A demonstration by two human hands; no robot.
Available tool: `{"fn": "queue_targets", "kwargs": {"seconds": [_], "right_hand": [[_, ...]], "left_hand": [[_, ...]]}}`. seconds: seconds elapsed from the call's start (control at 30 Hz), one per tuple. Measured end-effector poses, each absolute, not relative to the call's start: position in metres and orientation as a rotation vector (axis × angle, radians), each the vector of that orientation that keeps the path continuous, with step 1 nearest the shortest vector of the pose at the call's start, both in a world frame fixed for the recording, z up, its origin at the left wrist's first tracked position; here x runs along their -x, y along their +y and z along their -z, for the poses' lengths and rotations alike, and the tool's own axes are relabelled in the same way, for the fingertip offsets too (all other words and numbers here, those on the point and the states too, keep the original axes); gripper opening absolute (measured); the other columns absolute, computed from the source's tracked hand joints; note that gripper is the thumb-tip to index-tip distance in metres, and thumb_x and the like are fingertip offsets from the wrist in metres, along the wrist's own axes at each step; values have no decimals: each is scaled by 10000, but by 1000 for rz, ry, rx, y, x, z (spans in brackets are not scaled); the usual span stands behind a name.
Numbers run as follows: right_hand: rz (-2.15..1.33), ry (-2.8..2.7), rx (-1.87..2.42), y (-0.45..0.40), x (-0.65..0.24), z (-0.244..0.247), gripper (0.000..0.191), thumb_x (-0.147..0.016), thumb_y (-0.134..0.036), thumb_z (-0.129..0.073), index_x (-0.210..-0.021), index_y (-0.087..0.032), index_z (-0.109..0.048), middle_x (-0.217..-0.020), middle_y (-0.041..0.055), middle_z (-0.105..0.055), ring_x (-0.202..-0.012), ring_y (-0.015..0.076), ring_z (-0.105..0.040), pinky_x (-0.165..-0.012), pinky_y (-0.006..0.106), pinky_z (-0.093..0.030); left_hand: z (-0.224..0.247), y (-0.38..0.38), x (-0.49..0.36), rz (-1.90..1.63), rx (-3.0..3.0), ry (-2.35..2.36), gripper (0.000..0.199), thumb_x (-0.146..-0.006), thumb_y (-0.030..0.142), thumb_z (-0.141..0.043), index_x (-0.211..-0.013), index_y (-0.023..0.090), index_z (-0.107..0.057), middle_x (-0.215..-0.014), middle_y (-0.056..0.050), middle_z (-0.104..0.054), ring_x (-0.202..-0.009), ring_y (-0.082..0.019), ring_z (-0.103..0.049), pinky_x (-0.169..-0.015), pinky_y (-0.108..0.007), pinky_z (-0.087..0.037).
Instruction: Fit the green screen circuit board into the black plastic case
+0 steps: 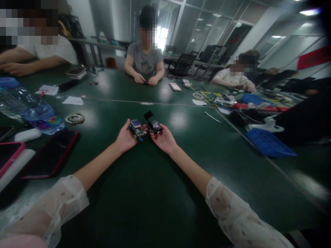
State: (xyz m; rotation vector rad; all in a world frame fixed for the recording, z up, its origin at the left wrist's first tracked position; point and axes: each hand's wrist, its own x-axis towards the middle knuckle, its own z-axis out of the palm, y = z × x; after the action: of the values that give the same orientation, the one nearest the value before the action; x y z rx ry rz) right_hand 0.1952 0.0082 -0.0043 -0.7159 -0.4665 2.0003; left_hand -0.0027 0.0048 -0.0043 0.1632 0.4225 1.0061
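Over the dark green table (155, 193), both my hands are raised side by side near its middle. My left hand (126, 138) grips a small circuit board (140, 132) that carries a little square screen, with the thumb along its edge. In my right hand (165, 139) is a small black electronic module (155, 126) with a silvery part in its middle and a thin dark flap standing up from its far end. The two pieces are close together, and whether a wire joins them I cannot tell. Some fingertips are hidden under the pieces.
To the left lie a red-edged phone (53, 153), a water bottle (41, 115) and a coil of cable (74, 118). A wrench (212, 117) and a blue tray (270, 142) are at the right, near tangled wires (207, 96). Several people sit around the table.
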Motion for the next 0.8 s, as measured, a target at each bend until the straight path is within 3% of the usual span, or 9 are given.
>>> {"fn": "queue_targets", "kwargs": {"seconds": [0.37,0.8], "right_hand": [[-1872,-719,832,12,-193,15,277,-876,-444,-567,-990,-195,-609,-840,38,-663,-690,137,-626,-639,264,-557],[-1732,-704,865,5,-184,11,276,-778,-375,-693,-968,-238,-548,-789,-25,-638,-611,106,-584,-567,229,-490]], "left_hand": [[0,2,0,-1022,-195,443,526,-974,519,-423,-1301,115,-507,-1071,-157,-707,-982,-282,-697,-953,-419,-482],[-4,0,-1,-1029,-199,467,518,-987,523,-391,-1256,107,-543,-1028,-155,-710,-976,-283,-696,-970,-428,-470]]}}
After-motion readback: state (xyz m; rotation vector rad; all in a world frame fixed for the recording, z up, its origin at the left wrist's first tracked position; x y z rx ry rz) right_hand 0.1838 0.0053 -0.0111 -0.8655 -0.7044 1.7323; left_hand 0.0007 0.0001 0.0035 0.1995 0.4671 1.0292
